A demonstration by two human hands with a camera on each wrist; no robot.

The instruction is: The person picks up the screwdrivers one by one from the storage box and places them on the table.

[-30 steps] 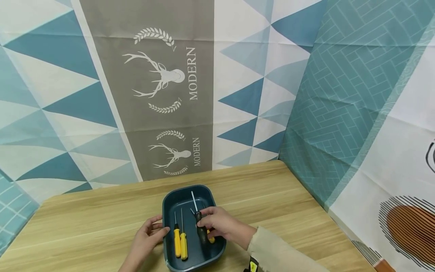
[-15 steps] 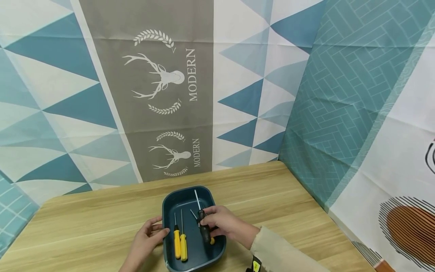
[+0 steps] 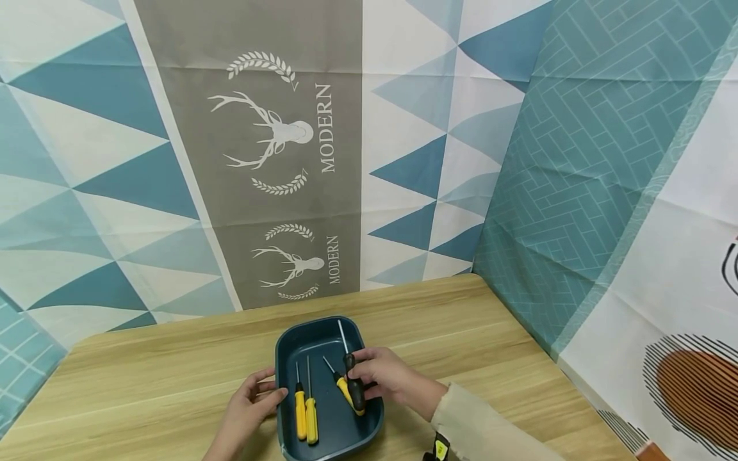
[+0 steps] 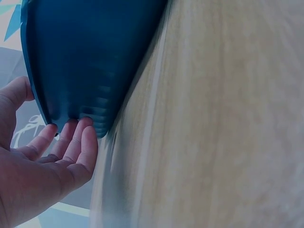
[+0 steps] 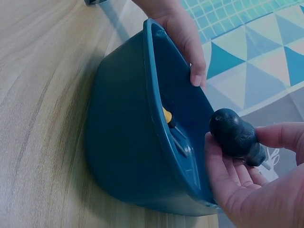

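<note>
A dark blue plastic bin (image 3: 328, 434) stands on the table. My left hand (image 3: 249, 403) holds its left side; in the left wrist view the thumb is at the rim and the fingertips meet the outer wall (image 4: 90, 57). Over the bin's right part, my right hand (image 3: 392, 379) grips a screwdriver (image 3: 356, 392) by its black handle, shaft pointing away. The right wrist view shows the thick handle (image 5: 232, 133) between thumb and fingers. Two yellow-handled screwdrivers (image 3: 300, 415) lie side by side in the bin's left half. Another yellow-handled screwdriver (image 3: 343, 387) lies slanted, partly behind the black handle.
The wood-grain table (image 3: 173, 384) extends around the bin on all sides. Patterned cloth (image 3: 288, 160) hangs behind the table and along its right side. A small black and yellow object (image 3: 441, 447) shows beside the right sleeve (image 3: 484, 422) at the bottom edge.
My right hand has shifted slightly right with the black-handled screwdriver, uncovering more of the slanted yellow-handled one. The left hand and the bin have stayed in place.
</note>
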